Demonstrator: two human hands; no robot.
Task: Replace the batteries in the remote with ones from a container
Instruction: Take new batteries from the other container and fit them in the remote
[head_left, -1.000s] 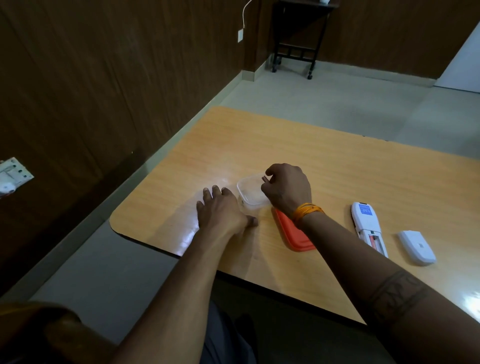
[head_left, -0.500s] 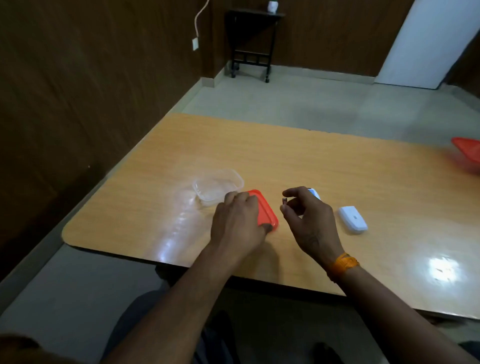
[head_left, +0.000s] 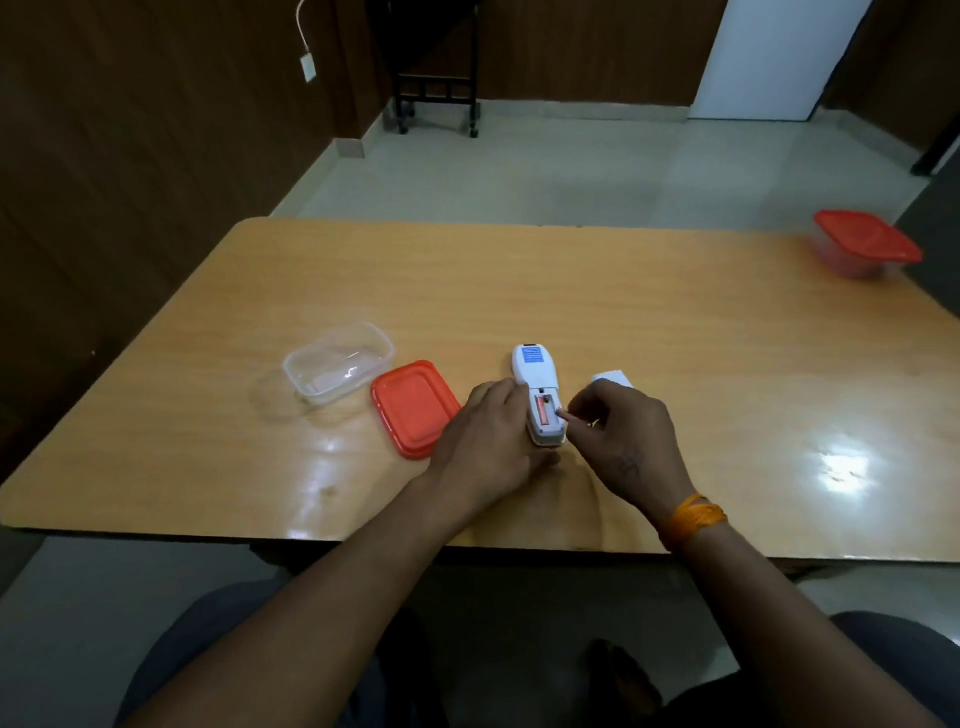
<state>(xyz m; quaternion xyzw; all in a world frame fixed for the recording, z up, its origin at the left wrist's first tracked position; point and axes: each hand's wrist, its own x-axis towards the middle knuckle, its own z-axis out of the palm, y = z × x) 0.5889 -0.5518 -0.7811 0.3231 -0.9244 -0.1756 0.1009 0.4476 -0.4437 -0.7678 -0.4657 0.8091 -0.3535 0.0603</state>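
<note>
The white remote (head_left: 535, 370) lies back-up on the table with its battery bay open. One red battery (head_left: 543, 410) sits in the bay's left slot. My left hand (head_left: 485, 441) grips the remote's left side and lower end. My right hand (head_left: 626, 441) pinches a small battery (head_left: 562, 414) at the bay's right edge; most of it is hidden by my fingers. The white battery cover (head_left: 615, 376) peeks out behind my right hand. To the left stands the clear container (head_left: 337, 366), which looks empty, with its orange lid (head_left: 413, 408) flat on the table beside it.
The wooden table (head_left: 571, 291) stretches far and right of the remote. A second container with a red lid (head_left: 862, 244) stands at the far right corner. Beyond the table are the floor, a black wheeled stand (head_left: 436, 98) and a white door.
My right hand carried the battery from the clear container to the remote's open bay. My left hand left the container and lid and took hold of the remote. The view swung right.
</note>
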